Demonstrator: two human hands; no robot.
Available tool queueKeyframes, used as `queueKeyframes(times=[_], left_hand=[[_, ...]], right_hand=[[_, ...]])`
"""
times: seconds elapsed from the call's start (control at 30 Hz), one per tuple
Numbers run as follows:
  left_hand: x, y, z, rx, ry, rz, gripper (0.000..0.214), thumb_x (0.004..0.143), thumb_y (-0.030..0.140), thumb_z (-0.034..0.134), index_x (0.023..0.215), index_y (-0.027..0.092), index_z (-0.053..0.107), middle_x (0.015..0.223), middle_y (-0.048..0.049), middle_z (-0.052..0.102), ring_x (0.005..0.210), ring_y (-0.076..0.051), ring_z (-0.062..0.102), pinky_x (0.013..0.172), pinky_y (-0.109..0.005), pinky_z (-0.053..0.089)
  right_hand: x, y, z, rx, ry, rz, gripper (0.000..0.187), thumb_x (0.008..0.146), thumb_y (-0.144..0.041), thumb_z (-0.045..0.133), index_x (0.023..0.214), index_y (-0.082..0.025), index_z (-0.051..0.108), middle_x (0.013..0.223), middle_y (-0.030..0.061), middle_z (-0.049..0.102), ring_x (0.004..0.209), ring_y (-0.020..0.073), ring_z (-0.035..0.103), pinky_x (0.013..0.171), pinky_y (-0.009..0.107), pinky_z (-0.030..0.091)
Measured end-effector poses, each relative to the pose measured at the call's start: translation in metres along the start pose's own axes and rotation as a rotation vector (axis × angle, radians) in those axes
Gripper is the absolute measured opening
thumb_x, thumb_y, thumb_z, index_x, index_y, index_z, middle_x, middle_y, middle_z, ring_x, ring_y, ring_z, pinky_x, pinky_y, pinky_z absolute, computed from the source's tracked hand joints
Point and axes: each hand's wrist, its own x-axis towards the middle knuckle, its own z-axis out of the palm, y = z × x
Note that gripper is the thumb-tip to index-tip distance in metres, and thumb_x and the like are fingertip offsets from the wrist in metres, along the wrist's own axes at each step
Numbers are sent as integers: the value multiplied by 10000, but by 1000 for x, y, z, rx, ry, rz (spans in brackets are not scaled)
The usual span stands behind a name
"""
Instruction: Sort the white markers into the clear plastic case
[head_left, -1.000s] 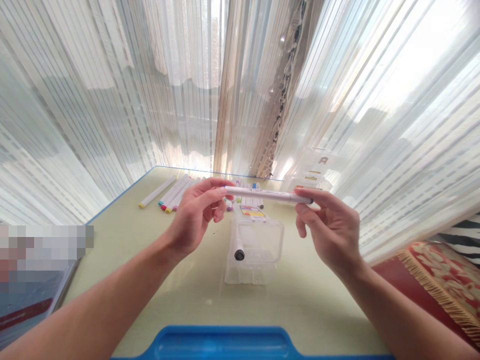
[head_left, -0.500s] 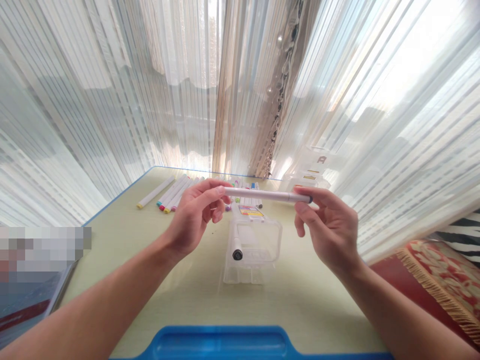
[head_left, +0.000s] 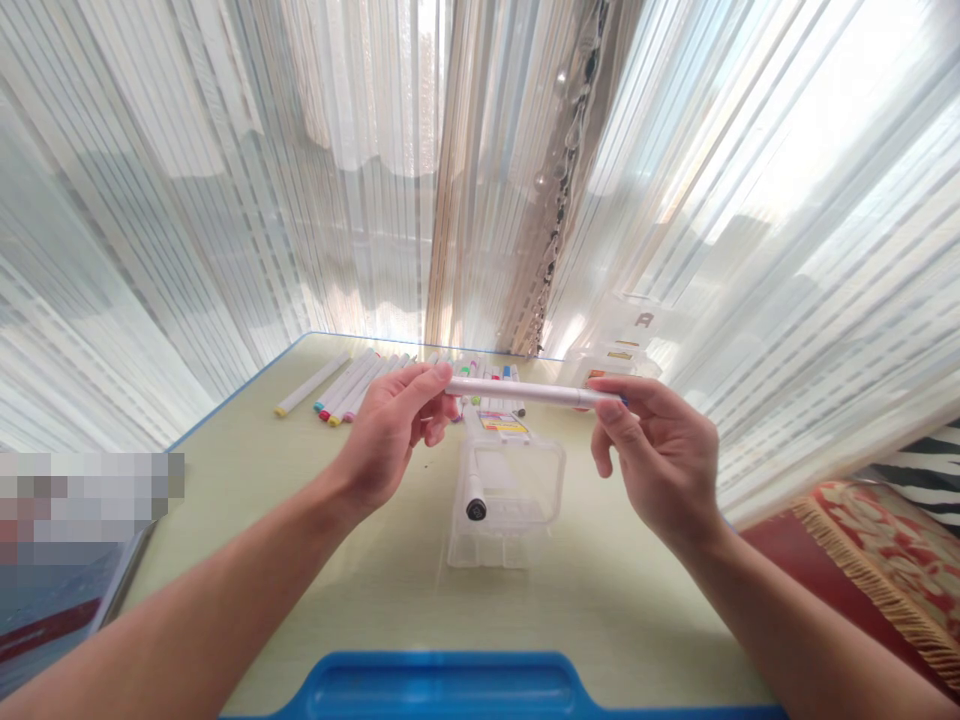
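1. Over the middle of the pale table (head_left: 360, 590), a white marker (head_left: 517, 392) was held between two hands, its long axis nearly level, running from nine o'clock to just past three, the blue end pointing at three.
2. The left hand (head_left: 390, 425) pinched the nine-o'clock end; the right hand (head_left: 667, 450) gripped the blue end.
3. Both grips partly covered the marker's ends.
4. Towards twelve, loose markers (head_left: 507, 372) sat half hidden behind it.
5. Near one o'clock, a clear box (head_left: 628, 335) blurred into the curtain (head_left: 360, 230).
6. At six, a blue tray (head_left: 446, 690) ran out of view.
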Motion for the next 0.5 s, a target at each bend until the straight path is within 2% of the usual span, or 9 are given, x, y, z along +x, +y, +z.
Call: queueKeyframes(times=[0.33,0.43,0.5], left_hand=[[0,0,1,-11,18,-22,338,871,424,700,676,158,628,619,-4,571,519,-81,423,473,-217,325],[0,3,2,-76,39,-29,340,849,450,680,678,157,653,621,-21,604,506,-88,437,470,-222,339],[0,5,3,-101,53,-42,335,821,447,666,675,146,680,611,-33,612,495,-94,450,465,-227,346]], right_hand=[[-1,0,-1,-12,19,-26,139,922,-206,714,1053,-221,756,765,-13,711,361,52,546,306,193,341],[0,-4,-6,11,70,-37,130,924,-238,717,1045,-224,761,764,-6,703,365,67,546,313,224,338],[0,-11,-9,46,126,-68,122,923,-252,716,1032,-233,767,675,-23,661,360,86,533,317,248,329]])
